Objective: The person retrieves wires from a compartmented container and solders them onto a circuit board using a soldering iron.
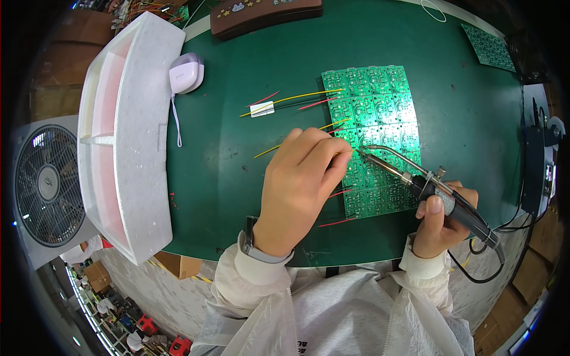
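A panel of green circuit boards (389,113) lies on the green work mat. My left hand (300,184) is closed in a pinch over the panel's left side, with a thin yellow wire at its fingertips; most of that wire is hidden by the hand. Held in my right hand (439,228) is a soldering iron (386,166) with a curved metal feed tube (395,153) beside its barrel. The iron's tip meets the board close to my left fingertips. Another yellow wire (291,97) and several red wires (337,223) stick out from the panel's left edge.
A white foam box (142,136) with compartments stands at the left, with a lilac earphone case (187,74) beside it. A brown case (267,15) lies at the back. Another green board (488,47) is at the far right. A fan (47,184) stands beyond the box.
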Tool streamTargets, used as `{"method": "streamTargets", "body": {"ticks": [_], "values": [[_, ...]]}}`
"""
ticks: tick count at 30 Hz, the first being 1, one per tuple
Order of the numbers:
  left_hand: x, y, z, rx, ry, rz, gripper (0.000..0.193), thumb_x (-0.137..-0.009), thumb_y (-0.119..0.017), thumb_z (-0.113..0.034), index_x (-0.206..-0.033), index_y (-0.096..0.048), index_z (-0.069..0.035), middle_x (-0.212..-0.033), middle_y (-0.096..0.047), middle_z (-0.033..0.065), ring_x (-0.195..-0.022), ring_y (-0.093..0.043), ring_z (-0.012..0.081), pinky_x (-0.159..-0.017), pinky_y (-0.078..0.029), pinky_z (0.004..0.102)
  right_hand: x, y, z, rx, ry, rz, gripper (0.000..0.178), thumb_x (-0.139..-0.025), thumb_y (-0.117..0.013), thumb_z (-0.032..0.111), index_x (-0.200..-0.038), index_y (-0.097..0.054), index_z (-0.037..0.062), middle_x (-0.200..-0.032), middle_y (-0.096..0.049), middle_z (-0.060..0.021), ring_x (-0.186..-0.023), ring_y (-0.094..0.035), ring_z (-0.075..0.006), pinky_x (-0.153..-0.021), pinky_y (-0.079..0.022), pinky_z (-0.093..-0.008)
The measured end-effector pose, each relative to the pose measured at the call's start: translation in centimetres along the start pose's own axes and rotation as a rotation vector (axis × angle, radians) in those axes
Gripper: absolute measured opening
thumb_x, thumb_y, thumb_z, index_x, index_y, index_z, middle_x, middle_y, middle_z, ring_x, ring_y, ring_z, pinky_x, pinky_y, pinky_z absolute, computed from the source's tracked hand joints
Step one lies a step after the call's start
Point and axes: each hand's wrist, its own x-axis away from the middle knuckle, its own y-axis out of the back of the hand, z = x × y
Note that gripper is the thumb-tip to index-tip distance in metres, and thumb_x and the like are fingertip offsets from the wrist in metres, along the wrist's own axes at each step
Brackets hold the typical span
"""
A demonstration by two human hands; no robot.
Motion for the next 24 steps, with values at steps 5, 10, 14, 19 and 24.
{"method": "streamTargets", "body": {"ticks": [5,10,14,19,24], "values": [[0.0,0.0,-0.2,-0.018,0.005,0.008,0.012,-0.065,-0.063,0.002,-0.074,-0.057,-0.003,-0.073,-0.055,0.0046,-0.065,-0.05,0.0185,-0.057,-0.04,0.0284,0.0,0.1,0.0,0.005,0.014,0.002,0.028,-0.071,-0.066,0.014,-0.082,-0.047,-0.0036,-0.072,-0.053,-0.0085,-0.061,-0.051,-0.0158,-0.058,-0.042,-0.0252],[0.1,-0.2,-0.2,-0.03,-0.007,-0.01,0.012,-0.065,-0.063,0.003,-0.074,-0.057,-0.003,-0.073,-0.054,0.0045,-0.065,-0.05,0.0182,-0.056,-0.04,0.0283,0.1,0.1,0.0,0.013,0.064,0.036,0.029,-0.071,-0.066,0.015,-0.082,-0.048,-0.0036,-0.072,-0.055,-0.0082,-0.06,-0.051,-0.0159,-0.057,-0.042,-0.0253],[0.1,-0.3,-0.2,-0.031,-0.009,-0.019,0.013,-0.064,-0.063,0.003,-0.074,-0.056,-0.003,-0.074,-0.054,0.0046,-0.065,-0.05,0.0182,-0.056,-0.04,0.0282,-0.4,0.3,-0.3,0.104,0.251,0.094,0.03,-0.07,-0.067,0.016,-0.083,-0.049,-0.0038,-0.072,-0.055,-0.008,-0.058,-0.051,-0.0159,-0.056,-0.042,-0.0258],[0.1,-0.3,-0.3,-0.026,-0.019,-0.035,0.014,-0.064,-0.063,0.004,-0.075,-0.056,-0.003,-0.073,-0.054,0.005,-0.064,-0.049,0.0189,-0.055,-0.039,0.0288,-0.6,0.6,0.5,0.114,0.305,0.197,0.03,-0.068,-0.068,0.011,-0.085,-0.049,-0.0041,-0.07,-0.056,-0.0099,-0.058,-0.052,-0.0158,-0.055,-0.043,-0.0264],[0.2,-0.7,-0.2,-0.033,-0.058,-0.073,0.018,-0.061,-0.062,0.006,-0.074,-0.053,-0.002,-0.071,-0.05,0.0053,-0.061,-0.046,0.0197,-0.053,-0.038,0.0294,-0.7,0.7,1.3,0.21,0.319,0.265,0.031,-0.066,-0.068,0.01,-0.088,-0.05,-0.0028,-0.07,-0.056,-0.0117,-0.058,-0.054,-0.0169,-0.055,-0.044,-0.0261]]}}
